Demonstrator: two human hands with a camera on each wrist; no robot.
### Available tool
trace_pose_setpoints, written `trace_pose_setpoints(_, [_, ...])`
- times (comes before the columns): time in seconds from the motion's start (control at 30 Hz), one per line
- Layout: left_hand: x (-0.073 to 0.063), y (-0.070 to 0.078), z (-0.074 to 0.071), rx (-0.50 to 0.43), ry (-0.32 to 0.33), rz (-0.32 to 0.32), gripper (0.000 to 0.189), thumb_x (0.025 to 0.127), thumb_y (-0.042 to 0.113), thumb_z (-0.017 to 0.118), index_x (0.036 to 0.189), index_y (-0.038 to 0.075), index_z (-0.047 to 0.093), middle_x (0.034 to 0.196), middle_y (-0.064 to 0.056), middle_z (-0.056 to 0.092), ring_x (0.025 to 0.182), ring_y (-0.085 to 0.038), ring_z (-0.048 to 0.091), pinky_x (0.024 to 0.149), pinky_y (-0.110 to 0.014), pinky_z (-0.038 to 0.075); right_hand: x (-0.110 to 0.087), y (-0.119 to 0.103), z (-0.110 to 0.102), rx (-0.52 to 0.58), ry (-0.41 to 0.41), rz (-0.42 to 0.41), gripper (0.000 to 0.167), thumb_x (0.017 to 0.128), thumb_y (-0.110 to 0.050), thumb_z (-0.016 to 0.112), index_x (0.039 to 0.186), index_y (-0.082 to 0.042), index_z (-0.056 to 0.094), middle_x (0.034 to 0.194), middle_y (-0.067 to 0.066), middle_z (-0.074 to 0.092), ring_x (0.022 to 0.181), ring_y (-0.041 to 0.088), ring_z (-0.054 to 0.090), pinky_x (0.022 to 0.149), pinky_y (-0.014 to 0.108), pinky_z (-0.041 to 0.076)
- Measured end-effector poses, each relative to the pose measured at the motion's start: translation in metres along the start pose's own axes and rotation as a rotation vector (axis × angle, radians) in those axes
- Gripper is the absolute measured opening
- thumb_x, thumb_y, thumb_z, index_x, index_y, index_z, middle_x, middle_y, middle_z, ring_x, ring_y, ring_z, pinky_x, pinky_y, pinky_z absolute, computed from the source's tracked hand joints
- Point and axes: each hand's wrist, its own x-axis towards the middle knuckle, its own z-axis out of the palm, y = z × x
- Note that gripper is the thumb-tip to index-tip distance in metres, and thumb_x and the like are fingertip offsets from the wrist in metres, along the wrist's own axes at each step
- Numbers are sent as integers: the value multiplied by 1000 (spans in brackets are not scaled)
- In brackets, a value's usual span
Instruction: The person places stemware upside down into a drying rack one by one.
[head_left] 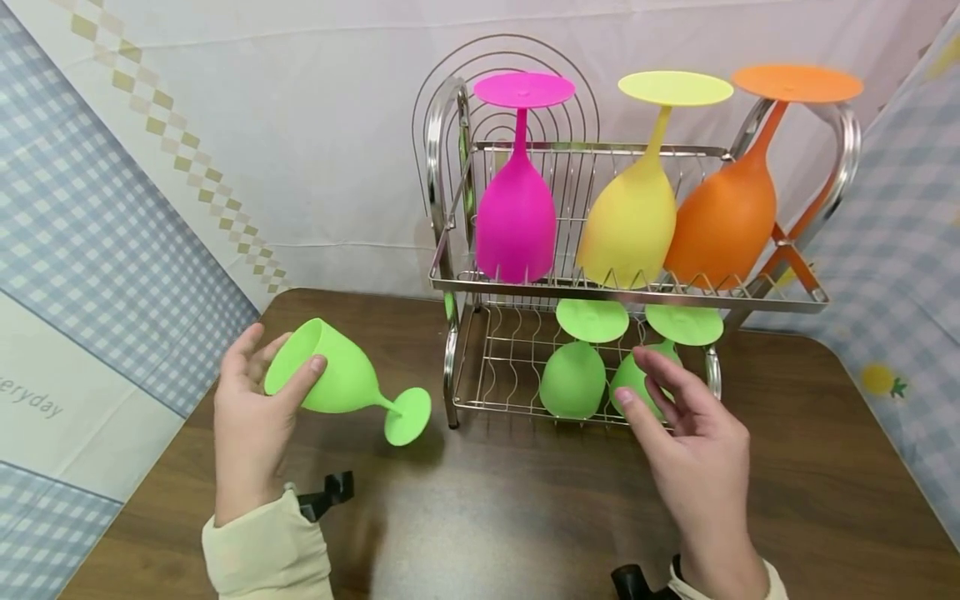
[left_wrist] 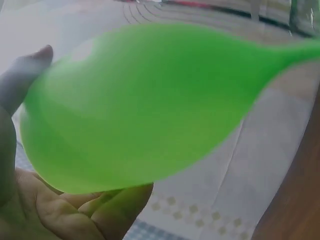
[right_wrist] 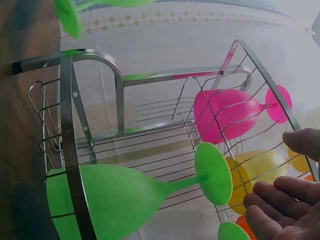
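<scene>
My left hand (head_left: 251,417) holds a green plastic wine glass (head_left: 337,375) by its bowl near the rim, thumb on the near side. The glass lies tilted on its side, its mouth to the left and its foot toward the rack. In the left wrist view the green bowl (left_wrist: 140,110) fills most of the picture. My right hand (head_left: 697,450) holds nothing; its fingers are loosely bent in front of the lower rack shelf. Behind it two green glasses stand upside down on that shelf, one (head_left: 572,379) left of the fingertips, the other (head_left: 637,383) partly hidden by them.
A two-tier metal dish rack (head_left: 630,293) stands at the back of the brown wooden table (head_left: 480,517). Upside down on its upper shelf are a pink glass (head_left: 516,217), a yellow glass (head_left: 628,221) and an orange glass (head_left: 726,217). Patterned cloth (head_left: 345,150) hangs behind.
</scene>
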Motion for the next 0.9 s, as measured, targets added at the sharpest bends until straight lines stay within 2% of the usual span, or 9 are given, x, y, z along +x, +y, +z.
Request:
trace_pose_setpoints(0.1, [-1,0,4,-148,-76,-17,79,88,9,78,153,15,33,144,-10,50,124,-17,55,89,-14,52,0,2,1,-22,-25,34,43,84,7,76,125,-1,69,125,10,69,119,14,64,98,23,50])
trace_pose_setpoints(0.23, [-3,-1,9,-257,-147,-14,69,93,5,71,151,10,34,143,-13,48,117,-16,60,90,-19,54,-1,4,3,-51,-61,74,44,85,2,78,127,-7,69,126,5,69,119,12,63,99,22,49])
trace_pose_setpoints(0.33, [-4,-2,14,-340,-185,1,60,95,2,66,148,9,37,141,-14,48,114,-18,61,88,-22,56,-1,7,5,-42,-97,103,45,84,1,79,127,-5,67,127,6,68,120,12,63,99,24,49])
trace_pose_setpoints(0.5, [-6,-4,27,-504,-240,40,50,97,-1,62,142,6,42,137,-14,53,118,-19,59,88,-24,57,-2,14,9,-51,-185,141,52,83,-3,82,131,-2,63,131,7,66,123,9,60,100,22,47])
trace_pose_setpoints(0.67, [-10,-9,46,-583,-296,33,51,97,6,65,142,3,42,135,-12,56,114,-16,61,86,-26,57,-4,18,12,-1,-268,157,58,81,-3,83,134,-2,61,135,11,63,126,10,58,103,23,45])
trace_pose_setpoints(0.9, [-17,-14,71,-649,-345,-25,56,96,15,69,143,4,43,123,-8,60,100,-14,64,81,-26,57,-7,21,16,50,-391,172,71,78,-6,87,141,-3,55,144,10,56,132,14,53,106,23,42])
